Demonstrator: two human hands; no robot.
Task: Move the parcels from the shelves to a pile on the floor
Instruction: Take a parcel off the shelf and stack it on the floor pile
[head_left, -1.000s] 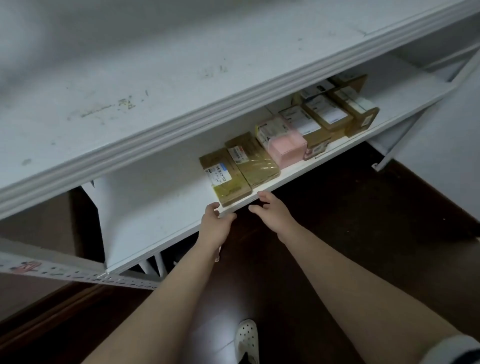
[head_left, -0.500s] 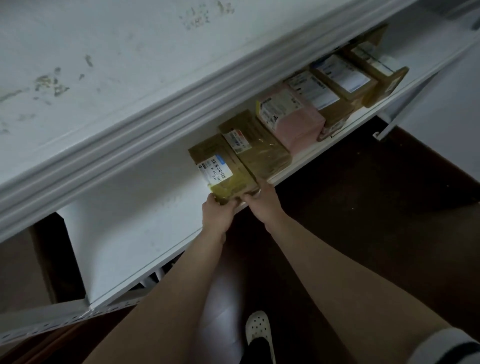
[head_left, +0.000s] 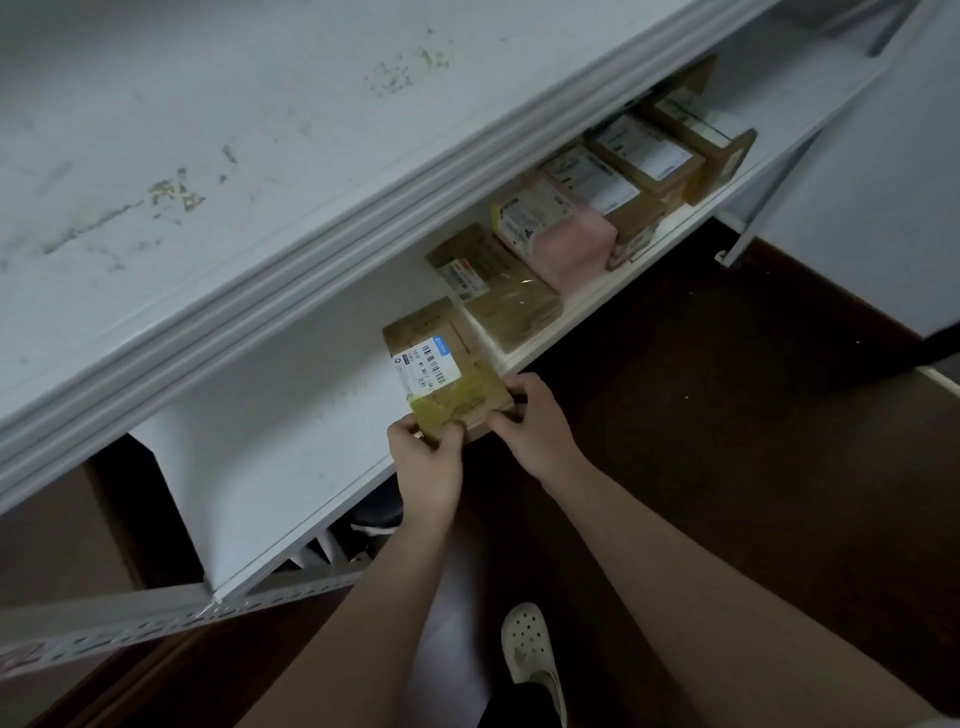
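L hand (head_left: 427, 462) & R hand (head_left: 535, 423), fingers curled, both grip the near end of brown parcel (head_left: 447, 364) at the white shelf (head_left: 291, 441) edge.

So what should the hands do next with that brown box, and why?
Probably draw the brown parcel straight back off the shelf and lift it clear. The left hand and right hand both grip its near end at the shelf's front lip, while most of it lies flat on the shelf.
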